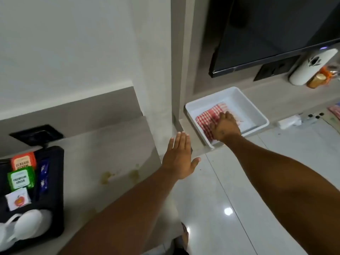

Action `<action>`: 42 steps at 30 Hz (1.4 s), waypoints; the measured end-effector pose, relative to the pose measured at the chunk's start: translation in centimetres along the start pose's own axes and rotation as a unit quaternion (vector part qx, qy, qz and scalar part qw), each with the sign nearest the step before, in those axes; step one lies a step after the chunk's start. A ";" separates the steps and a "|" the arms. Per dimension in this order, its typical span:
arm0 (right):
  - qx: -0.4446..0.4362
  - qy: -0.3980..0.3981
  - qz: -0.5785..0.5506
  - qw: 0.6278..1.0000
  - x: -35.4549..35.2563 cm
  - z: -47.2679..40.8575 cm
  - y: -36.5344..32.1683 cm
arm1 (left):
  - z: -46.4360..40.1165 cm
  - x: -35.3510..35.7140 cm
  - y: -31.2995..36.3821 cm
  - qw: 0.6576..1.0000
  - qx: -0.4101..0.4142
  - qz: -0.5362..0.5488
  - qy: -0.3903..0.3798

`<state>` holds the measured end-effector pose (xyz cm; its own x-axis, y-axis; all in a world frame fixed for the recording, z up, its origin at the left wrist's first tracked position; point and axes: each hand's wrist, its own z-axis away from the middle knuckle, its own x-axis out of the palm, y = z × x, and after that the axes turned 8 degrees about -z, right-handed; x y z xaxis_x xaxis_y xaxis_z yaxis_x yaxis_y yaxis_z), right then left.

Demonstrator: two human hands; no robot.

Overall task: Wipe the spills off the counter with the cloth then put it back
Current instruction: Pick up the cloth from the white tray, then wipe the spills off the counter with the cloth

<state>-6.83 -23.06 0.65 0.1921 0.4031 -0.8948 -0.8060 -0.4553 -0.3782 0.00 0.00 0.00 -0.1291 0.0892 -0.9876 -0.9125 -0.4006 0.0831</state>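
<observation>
Right hand (224,127) closing on the checked cloth (211,115) in the white tray (257,115), left hand (181,159) open, empty (spills (107,176) unwiped on counter (114,148)); hasty pull could drag tray off the ledge.

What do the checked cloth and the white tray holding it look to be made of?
Cloth: woven fabric, probably cotton, matte; red-and-white check, lying soft and folded under the right hand. White tray: likely smooth plastic; uniform colour, rounded moulded rim, faint sheen.
</observation>
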 end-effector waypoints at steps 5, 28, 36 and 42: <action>-0.009 -0.042 0.034 0.999 1.8 -3.6 0.0 | -2.9 1.9 0.1 0.999 -0.012 0.010 -0.032; 0.102 0.173 -0.397 0.896 3.3 -4.2 -1.3 | -4.2 3.9 -1.0 0.997 -0.033 0.041 -0.056; -0.061 0.216 -0.386 0.895 1.4 5.3 -4.2 | 4.2 2.4 -4.3 0.997 -0.059 0.058 0.007; -0.099 0.208 -0.403 0.886 4.0 16.6 -8.7 | 17.2 3.5 -7.8 0.996 -0.078 0.029 -0.024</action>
<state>-8.33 -4.35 4.26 0.8835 0.3520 -0.3091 -0.2063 -0.3001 -0.9313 -0.04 19.13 -1.84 -0.2009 0.1034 -0.9741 -0.8318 -0.5433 0.1139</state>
